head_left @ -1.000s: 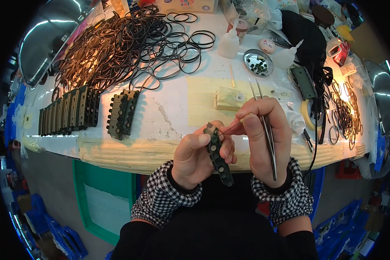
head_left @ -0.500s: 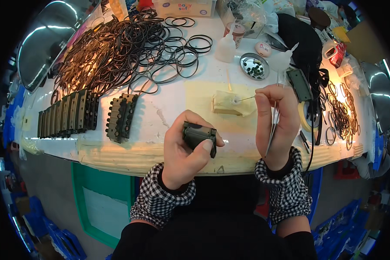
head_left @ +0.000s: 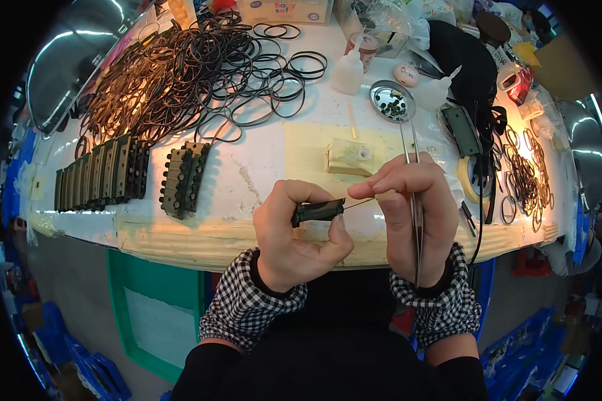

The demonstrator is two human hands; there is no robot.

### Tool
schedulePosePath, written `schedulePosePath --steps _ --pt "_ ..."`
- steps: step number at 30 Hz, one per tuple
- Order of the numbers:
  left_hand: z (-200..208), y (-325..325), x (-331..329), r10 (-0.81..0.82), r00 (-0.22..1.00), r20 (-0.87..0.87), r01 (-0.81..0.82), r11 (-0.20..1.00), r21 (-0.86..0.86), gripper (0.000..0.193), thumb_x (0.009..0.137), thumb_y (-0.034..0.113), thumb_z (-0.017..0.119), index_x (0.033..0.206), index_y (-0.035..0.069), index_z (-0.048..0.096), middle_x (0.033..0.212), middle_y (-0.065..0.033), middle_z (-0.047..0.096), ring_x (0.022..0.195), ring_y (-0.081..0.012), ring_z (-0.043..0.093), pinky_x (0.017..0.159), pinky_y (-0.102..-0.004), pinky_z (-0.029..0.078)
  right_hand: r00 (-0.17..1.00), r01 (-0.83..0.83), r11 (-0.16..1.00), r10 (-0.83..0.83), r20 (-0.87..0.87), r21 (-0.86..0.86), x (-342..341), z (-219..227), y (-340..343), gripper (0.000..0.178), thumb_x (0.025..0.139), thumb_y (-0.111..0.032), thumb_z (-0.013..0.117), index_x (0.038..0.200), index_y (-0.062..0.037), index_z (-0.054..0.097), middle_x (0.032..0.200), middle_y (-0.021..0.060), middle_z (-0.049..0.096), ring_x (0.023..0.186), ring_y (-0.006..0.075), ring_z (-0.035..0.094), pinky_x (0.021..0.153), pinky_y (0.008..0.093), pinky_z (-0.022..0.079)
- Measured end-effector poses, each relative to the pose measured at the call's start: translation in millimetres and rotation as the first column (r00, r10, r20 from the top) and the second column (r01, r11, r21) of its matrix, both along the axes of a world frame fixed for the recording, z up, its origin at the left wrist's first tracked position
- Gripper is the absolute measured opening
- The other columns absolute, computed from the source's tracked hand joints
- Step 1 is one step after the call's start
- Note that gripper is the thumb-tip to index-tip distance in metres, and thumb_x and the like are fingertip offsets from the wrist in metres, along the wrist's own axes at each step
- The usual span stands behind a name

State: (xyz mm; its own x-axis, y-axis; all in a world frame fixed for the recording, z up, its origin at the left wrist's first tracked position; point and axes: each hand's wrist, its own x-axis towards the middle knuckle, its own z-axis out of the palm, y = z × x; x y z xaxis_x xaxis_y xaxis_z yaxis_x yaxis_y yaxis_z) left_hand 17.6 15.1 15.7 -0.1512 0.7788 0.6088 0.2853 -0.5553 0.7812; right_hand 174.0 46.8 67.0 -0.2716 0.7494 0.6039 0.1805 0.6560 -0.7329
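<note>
My left hand (head_left: 291, 244) grips a small dark green, box-shaped plastic part (head_left: 318, 212) by its sides, one end turned to the right. Between its thumb and forefinger, my right hand (head_left: 421, 207) pinches a thin needle-like rod (head_left: 360, 203), whose tip meets that end of the part. A pair of metal tweezers (head_left: 417, 234) also lies in my right hand, its points upward and away from the part. Just beyond my hands sits a pale yellow block (head_left: 339, 160) with a small whitish round holder (head_left: 363, 154) on it.
At left stand a row of similar green parts (head_left: 100, 174) and a smaller group (head_left: 182, 180). Behind them is a heap of dark belts (head_left: 174, 80). A round metal dish (head_left: 381, 100) holds small dark pieces. A squeeze bottle (head_left: 347, 73) and more belts (head_left: 528, 174) are further off.
My right hand has moved left and nearer, bringing the rod from the whitish holder to the green part. My left hand has turned the part so its end faces the rod.
</note>
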Motion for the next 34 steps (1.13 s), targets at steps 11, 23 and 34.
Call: schedulePosePath --steps 11,23,34 --pt "-1.7 -0.2 1.1 0.001 1.000 0.015 -0.001 1.000 0.002 0.032 0.067 0.005 0.073 0.092 0.002 0.053 0.072 -0.0064 0.061 0.061 -0.0144 0.063 0.058 -0.0255 0.052 1.000 -0.015 1.000 0.015 0.005 0.025 -2.8 -1.5 -1.1 0.012 0.083 -0.001 0.069 0.089 -0.0012 0.058 0.079 0.0076 0.063 0.065 0.0203 0.051 0.059 0.0295 0.043" --pt "-4.0 -0.4 2.6 0.024 0.999 0.026 -0.024 1.000 0.016 0.030 0.065 0.003 0.072 0.089 0.003 0.054 0.071 -0.0066 0.060 0.059 -0.0163 0.061 0.057 -0.0261 0.051 0.993 0.094 0.994 -0.099 -0.072 -0.061 -1.9 -0.3 1.1 0.007 0.087 -0.002 0.066 0.089 -0.0014 0.059 0.079 0.0071 0.059 0.064 0.0164 0.050 0.058 0.0273 0.043" --pt "1.3 -2.1 0.4 0.110 0.938 -0.330 -0.083 0.992 0.093 0.034 0.069 0.002 0.069 0.098 0.000 0.051 0.079 -0.0074 0.059 0.063 -0.0159 0.060 0.061 -0.0249 0.050 0.841 0.295 0.928 -0.365 0.399 0.228 5.6 -21.3 32.8 0.012 0.081 -0.003 0.069 0.090 -0.0064 0.060 0.079 0.0099 0.056 0.073 0.0280 0.059 0.062 0.0372 0.047"
